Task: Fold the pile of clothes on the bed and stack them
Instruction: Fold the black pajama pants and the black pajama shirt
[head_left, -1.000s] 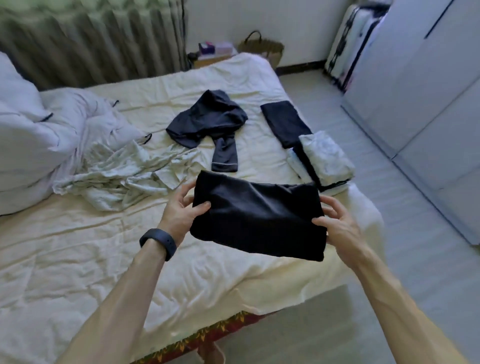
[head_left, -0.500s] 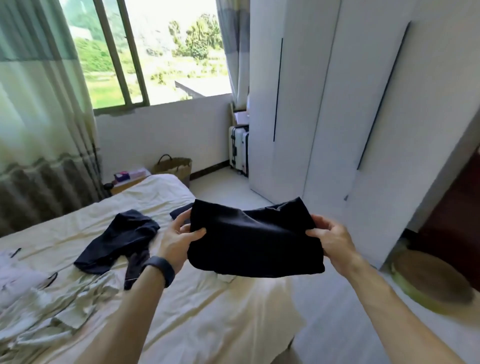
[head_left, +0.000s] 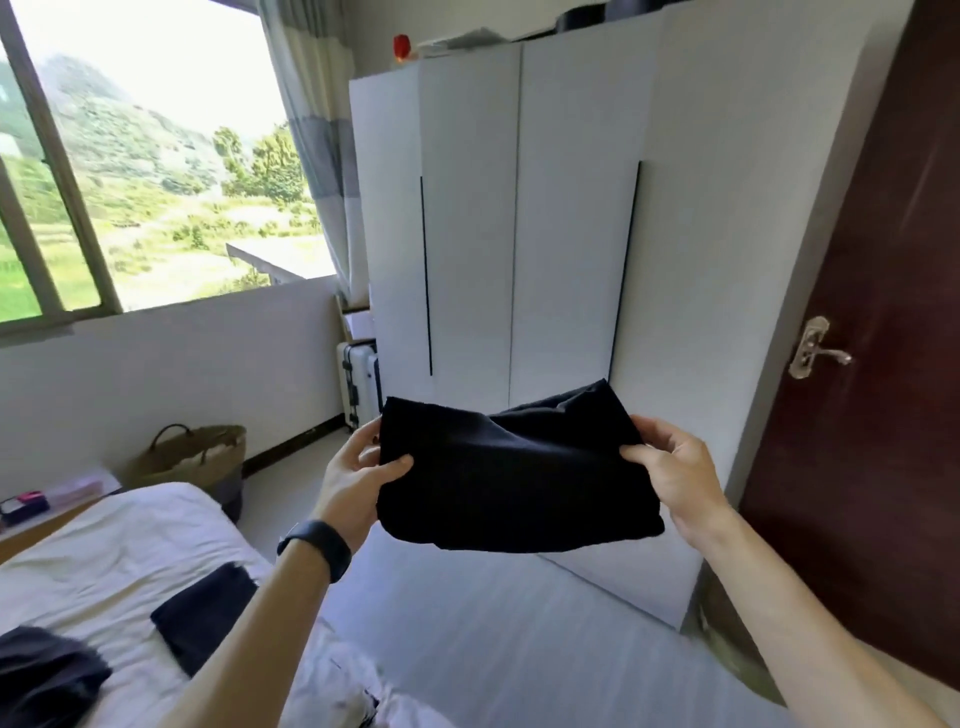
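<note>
Two grips, left grip (head_left: 358, 483) and right grip (head_left: 670, 473), pinch the folded black garment (head_left: 514, 478) by its short ends, thumbs in front, fingers curled behind. It hangs in the air off the bed's (head_left: 104, 545) right side. I'd hold it level, then lower it squarely onto the folded dark piece (head_left: 197, 618) on the bed.

Bed (head_left: 119, 551), cream sheet; folded dark garment (head_left: 202, 613) lies flat; crumpled dark garment (head_left: 41, 675) nearer, left

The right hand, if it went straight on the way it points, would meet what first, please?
The right hand grips the garment; beyond it, probably the wardrobe, though depth is unclear.
</note>
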